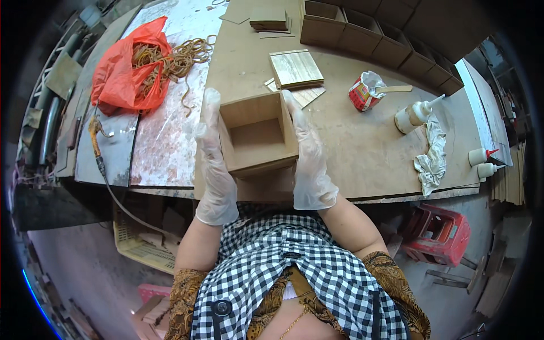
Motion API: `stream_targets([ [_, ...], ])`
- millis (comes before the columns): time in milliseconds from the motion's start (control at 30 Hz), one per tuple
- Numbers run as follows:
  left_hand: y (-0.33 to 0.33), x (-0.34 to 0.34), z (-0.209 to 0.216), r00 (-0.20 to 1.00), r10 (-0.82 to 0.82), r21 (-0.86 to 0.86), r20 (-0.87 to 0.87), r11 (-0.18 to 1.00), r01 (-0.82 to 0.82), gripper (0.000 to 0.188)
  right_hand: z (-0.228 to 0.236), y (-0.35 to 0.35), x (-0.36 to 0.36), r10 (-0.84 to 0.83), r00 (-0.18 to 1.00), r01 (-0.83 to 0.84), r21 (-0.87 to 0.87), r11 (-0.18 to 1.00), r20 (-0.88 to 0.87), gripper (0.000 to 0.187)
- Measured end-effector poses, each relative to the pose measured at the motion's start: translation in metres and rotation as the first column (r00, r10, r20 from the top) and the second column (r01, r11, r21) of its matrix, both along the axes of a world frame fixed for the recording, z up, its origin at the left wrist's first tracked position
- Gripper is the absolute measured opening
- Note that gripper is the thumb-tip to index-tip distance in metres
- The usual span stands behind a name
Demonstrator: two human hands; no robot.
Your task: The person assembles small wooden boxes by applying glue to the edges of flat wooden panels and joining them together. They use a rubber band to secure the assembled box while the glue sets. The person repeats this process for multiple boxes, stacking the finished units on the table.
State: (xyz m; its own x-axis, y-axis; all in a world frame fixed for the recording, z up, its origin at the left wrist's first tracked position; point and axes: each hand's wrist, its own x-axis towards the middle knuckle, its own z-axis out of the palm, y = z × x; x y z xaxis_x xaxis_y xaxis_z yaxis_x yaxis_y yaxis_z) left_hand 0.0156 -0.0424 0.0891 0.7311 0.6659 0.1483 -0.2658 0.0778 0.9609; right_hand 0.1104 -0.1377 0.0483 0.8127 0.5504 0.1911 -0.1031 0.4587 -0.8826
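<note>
An open square wooden box (258, 136) sits at the near edge of the brown workbench (362, 147). My left hand (214, 164), in a thin clear glove, presses flat against its left wall. My right hand (309, 161), also gloved, presses flat against its right wall. The box is squeezed between both palms, its open top facing up and its inside bare.
A stack of thin wood panels (296, 69) lies behind the box. A red-and-white cup with a stick (365, 90), a glue bottle (416, 113) and a white rag (432, 156) lie right. Finished boxes (362, 31) line the back. A red bag of rubber bands (136, 62) sits left.
</note>
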Motion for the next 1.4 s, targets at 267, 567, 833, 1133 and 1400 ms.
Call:
stream_targets([
  [267,0.014,0.0,-0.021,1.0,-0.016,0.046,-0.014,0.999,0.016,0.078,-0.011,0.001,0.003,0.015,0.999,-0.009,0.135,0.991,-0.048,0.047],
  [567,0.009,0.0,-0.011,0.997,-0.068,-0.061,0.019,0.996,0.069,0.082,-0.028,0.0,0.011,-0.06,0.987,0.055,0.035,0.998,0.148,0.04],
  [833,0.016,-0.002,-0.023,0.987,-0.111,-0.16,0.115,0.979,0.129,0.088,-0.029,-0.013,0.019,-0.066,0.997,0.072,0.156,0.985,-0.045,0.039],
  [1133,0.029,-0.007,-0.061,0.983,-0.181,-0.224,0.029,0.957,0.183,0.071,-0.004,-0.013,-0.004,0.028,0.987,-0.028,-0.007,1.0,0.155,0.057],
  [1400,0.012,-0.008,-0.024,0.964,-0.249,-0.178,0.092,0.948,0.262,0.069,-0.01,-0.009,-0.006,-0.08,0.982,0.072,0.05,0.996,0.172,0.051],
])
